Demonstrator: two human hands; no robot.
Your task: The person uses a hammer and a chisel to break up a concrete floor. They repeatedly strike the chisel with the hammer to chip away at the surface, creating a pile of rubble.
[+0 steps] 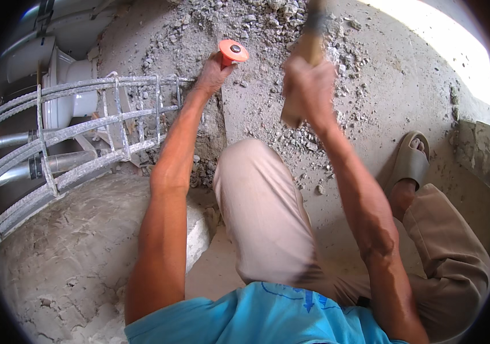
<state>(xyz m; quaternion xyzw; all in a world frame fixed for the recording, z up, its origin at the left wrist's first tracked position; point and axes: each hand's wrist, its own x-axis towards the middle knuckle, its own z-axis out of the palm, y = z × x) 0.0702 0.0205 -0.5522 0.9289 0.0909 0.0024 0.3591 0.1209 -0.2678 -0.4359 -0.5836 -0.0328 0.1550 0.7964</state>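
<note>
My left hand (pixel 212 75) is closed around the orange grip of a chisel with a hand guard (pixel 233 50), whose dark round striking end faces up at me. The guard and my hand hide its blade. To the right, my right hand (pixel 311 88), blurred by motion, grips the wooden handle of a hammer (pixel 313 47). Its dark upper part runs up to the top edge of the picture, and the head is cut off there. The hammer is apart from the chisel. Concrete rubble (pixel 266 21) lies on the floor around and beyond both hands.
A steel rebar cage (pixel 120 116) reaches in from the left to beside my left forearm. Behind it are metal pipes (pixel 55 163) and white pipe fittings (pixel 62 81). Rough mortar (pixel 77 241) covers a surface at lower left. A low concrete block (pixel 479 155) stands at right.
</note>
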